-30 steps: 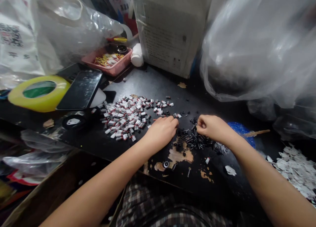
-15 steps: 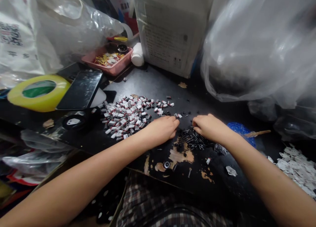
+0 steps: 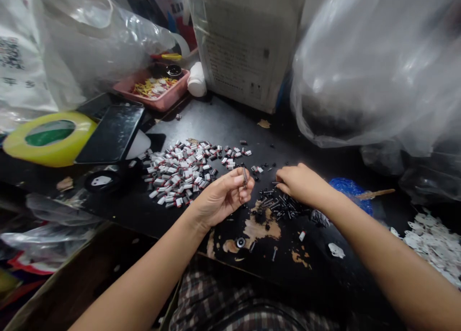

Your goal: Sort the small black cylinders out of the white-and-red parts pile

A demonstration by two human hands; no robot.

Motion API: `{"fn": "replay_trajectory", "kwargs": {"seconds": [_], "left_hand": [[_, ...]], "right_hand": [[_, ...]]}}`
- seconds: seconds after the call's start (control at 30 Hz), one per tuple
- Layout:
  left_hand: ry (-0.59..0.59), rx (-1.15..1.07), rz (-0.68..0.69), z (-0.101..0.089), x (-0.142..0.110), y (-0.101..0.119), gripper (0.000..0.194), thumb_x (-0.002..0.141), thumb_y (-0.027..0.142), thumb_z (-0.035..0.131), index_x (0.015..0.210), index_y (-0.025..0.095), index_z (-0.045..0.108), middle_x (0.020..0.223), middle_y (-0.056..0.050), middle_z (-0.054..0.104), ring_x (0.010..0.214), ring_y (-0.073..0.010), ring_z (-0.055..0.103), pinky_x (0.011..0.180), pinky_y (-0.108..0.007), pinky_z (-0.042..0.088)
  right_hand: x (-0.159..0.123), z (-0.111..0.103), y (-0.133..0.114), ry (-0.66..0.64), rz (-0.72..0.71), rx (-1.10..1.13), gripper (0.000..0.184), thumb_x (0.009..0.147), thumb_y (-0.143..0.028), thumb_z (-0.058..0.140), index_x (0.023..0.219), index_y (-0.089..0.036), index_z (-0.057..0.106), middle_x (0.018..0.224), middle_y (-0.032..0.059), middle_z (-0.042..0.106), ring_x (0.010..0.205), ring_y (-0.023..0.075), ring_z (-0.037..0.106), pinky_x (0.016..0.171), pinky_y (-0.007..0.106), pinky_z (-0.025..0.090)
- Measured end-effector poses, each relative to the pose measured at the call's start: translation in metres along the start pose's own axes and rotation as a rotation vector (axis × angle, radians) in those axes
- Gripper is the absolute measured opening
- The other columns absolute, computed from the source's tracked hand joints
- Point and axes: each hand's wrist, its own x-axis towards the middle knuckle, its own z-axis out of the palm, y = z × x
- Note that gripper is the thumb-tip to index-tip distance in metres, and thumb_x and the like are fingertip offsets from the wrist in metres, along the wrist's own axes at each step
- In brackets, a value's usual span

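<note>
My left hand (image 3: 219,196) is turned palm up above the black table (image 3: 216,124), its fingers curled and pinching a small thin spring (image 3: 245,176) between thumb and fingertips. My right hand (image 3: 300,183) rests palm down on a heap of small dark springs and pins (image 3: 279,206), its fingers bent and pressed onto the pile; what they hold is hidden. A heap of small white, red and black capped pieces (image 3: 180,170) lies just left of my left hand.
A yellow tape roll (image 3: 46,139), a dark phone (image 3: 110,134) and a pink tray of bits (image 3: 153,88) stand at the back left. Big clear plastic bags (image 3: 374,67) and a grey box (image 3: 245,38) crowd the back. White flat pieces (image 3: 432,244) lie far right.
My left hand has lifted off the table and turned palm up, now holding a small spring. My right hand stayed on the dark pile, shifting slightly left.
</note>
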Motion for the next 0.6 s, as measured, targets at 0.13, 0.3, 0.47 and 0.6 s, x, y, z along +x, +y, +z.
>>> {"fn": "replay_trajectory", "kwargs": {"seconds": [0.13,0.3,0.47,0.6], "left_hand": [[-0.021,0.073,-0.048,0.004,-0.001,0.001,0.019,0.081,0.032,0.05,0.096,0.021,0.047,0.099,-0.006,0.061,0.073,-0.0107,0.059,0.07,-0.026,0.05],[0.002,0.402,-0.009,0.011,0.006,0.0,0.024,0.093,0.039,0.033,0.088,0.021,0.047,0.084,-0.003,0.059,0.072,-0.0143,0.059,0.07,-0.031,0.051],[-0.036,0.917,0.143,0.024,0.022,-0.006,0.013,0.09,0.024,0.046,0.084,0.019,0.056,0.088,-0.005,0.057,0.089,-0.0217,0.056,0.087,-0.04,0.044],[-0.126,1.209,0.207,0.027,0.031,-0.014,0.014,0.088,0.013,0.046,0.091,0.017,0.059,0.094,-0.008,0.058,0.09,-0.0232,0.057,0.086,-0.039,0.045]], "right_hand": [[0.002,0.0,-0.002,0.013,-0.003,-0.014,0.011,0.093,-0.025,0.054,0.093,-0.015,0.06,0.1,0.0094,0.069,0.092,0.0232,0.064,0.078,0.032,0.036],[0.003,0.003,-0.004,0.022,0.014,0.009,0.011,0.092,-0.023,0.053,0.091,-0.014,0.06,0.095,0.0101,0.07,0.087,0.023,0.065,0.078,0.032,0.036],[0.001,0.001,-0.007,0.048,0.06,0.089,0.01,0.088,-0.022,0.054,0.084,-0.015,0.06,0.082,0.0071,0.071,0.074,0.0198,0.064,0.07,0.03,0.037],[-0.012,-0.01,0.014,0.094,0.166,0.203,0.009,0.086,-0.027,0.057,0.083,-0.019,0.061,0.075,-0.0001,0.069,0.064,0.0133,0.06,0.059,0.024,0.038]]}}
